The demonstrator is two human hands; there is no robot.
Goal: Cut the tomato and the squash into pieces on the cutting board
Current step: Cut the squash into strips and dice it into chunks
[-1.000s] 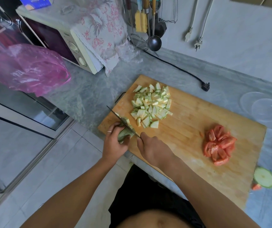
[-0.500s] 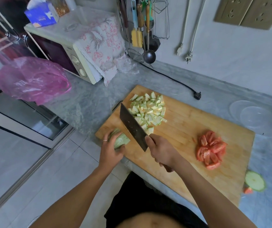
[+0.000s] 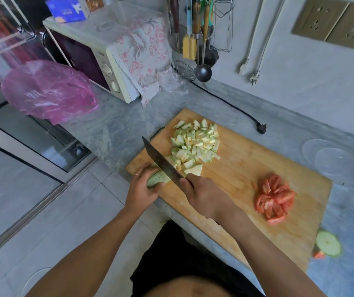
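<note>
Gripping squash on board (near-left corner): left hand; right hand clasps cleaver.

Cleaver on hand-held squash

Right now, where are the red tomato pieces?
In the head view, the tomato pieces lie piled on the right part of the cutting board, right of the right hand and apart from the squash pile.

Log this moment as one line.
left hand holds squash | right hand grips knife | tomato cut | cutting board
</note>
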